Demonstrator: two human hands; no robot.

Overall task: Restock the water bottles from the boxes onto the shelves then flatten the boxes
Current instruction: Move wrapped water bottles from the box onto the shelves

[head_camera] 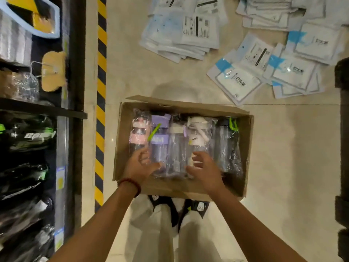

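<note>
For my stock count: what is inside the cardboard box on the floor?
Inside the cardboard box lie five plastic-wrapped water bottles side by side. The left hand and right hand cover their lower ends; any layer underneath is hidden.

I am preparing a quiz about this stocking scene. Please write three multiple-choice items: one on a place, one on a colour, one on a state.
1. Where does the cardboard box stand?
A. on the floor
B. on a shelf
C. on a cart

2. What colour is the lid of the second bottle from the left?
A. red
B. purple
C. orange

3. What are the left hand and right hand doing?
A. folding the box flat
B. reaching open-fingered over the bottles
C. resting on the shelf

Answers: 1 A, the box lies on the tiled floor. 2 B, its cap is purple. 3 B, the fingers are spread above the wrapped bottles.
</note>
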